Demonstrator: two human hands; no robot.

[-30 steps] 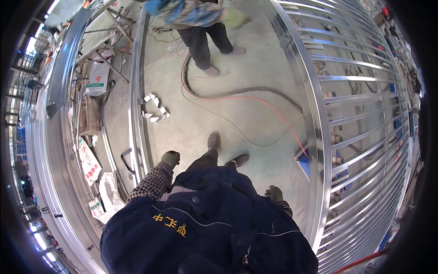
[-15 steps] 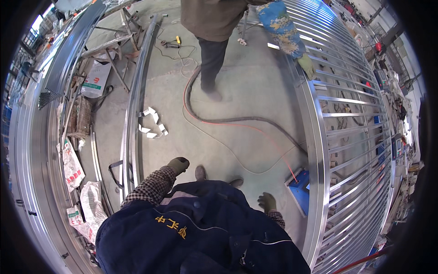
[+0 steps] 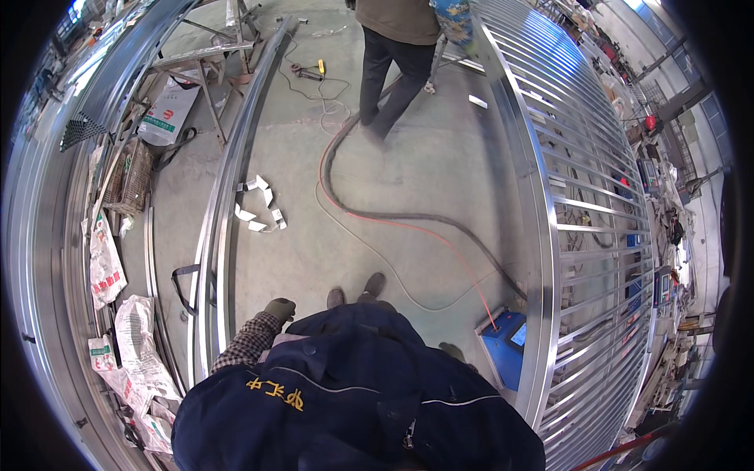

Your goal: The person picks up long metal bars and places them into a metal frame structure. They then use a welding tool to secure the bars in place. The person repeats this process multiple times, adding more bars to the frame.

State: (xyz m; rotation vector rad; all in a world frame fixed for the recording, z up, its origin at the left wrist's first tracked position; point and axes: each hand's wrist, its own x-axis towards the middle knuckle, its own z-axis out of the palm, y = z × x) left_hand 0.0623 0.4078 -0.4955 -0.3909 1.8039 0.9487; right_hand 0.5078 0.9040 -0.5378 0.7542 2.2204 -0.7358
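My left hand (image 3: pixel 281 309), in a dark olive glove below a checked sleeve, hangs in front of my navy coat. Its fingers look curled in, and I see nothing in them. The nearest things to it are long metal profiles (image 3: pixel 228 212) on the floor to its left. Only a little of my right hand (image 3: pixel 451 350) shows past the coat's edge, with its fingers mostly hidden. To its right stands a blue machine (image 3: pixel 506 345) with a small screen, apart from the hand.
A barred metal frame (image 3: pixel 548 314) runs along the right. A black hose (image 3: pixel 408 216) and thin cables cross the floor. White folded pieces (image 3: pixel 262 206) lie left of centre; white sacks (image 3: pixel 135 337) lie farther left. A co-worker (image 3: pixel 397 55) stands ahead.
The co-worker ahead has moved farther off, and the co-worker's gloved hand is no longer clearly seen at the frame. My right hand has slipped mostly behind my coat. My feet have shifted.
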